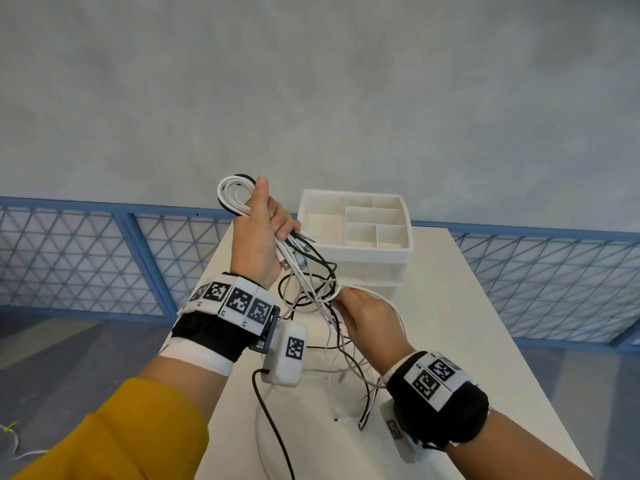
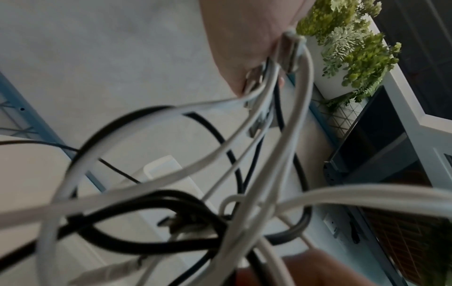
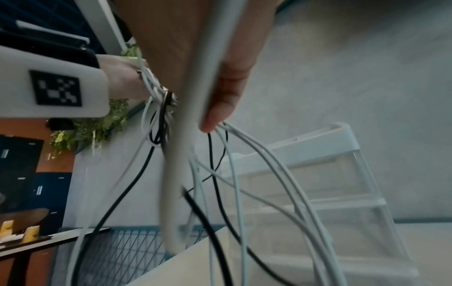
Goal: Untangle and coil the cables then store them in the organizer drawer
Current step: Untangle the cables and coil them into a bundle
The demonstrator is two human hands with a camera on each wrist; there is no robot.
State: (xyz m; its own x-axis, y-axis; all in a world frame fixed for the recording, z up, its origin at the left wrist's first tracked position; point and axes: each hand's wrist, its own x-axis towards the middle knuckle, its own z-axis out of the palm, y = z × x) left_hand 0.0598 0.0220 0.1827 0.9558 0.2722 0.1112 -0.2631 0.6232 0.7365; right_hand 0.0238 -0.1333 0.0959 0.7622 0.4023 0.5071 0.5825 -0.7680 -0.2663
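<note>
Cables [image 1: 304,271] tangled above bench [image 1: 450,323]; left hand [image 1: 258,237] grips coiled bundle, right hand [image 1: 367,317] pinches white strands.

The head view looks forward and down from above both wrists, over the white table [image 1: 450,341] toward a grey wall. The left wrist view sits very close under the left hand [image 2: 249,38], facing up along the blurred tangle of white and black cables [image 2: 220,212]. The right wrist view, equally near, faces along the right hand [image 3: 220,77]. All three share the cables and the white plastic drawer organizer [image 3: 342,174]
</note>
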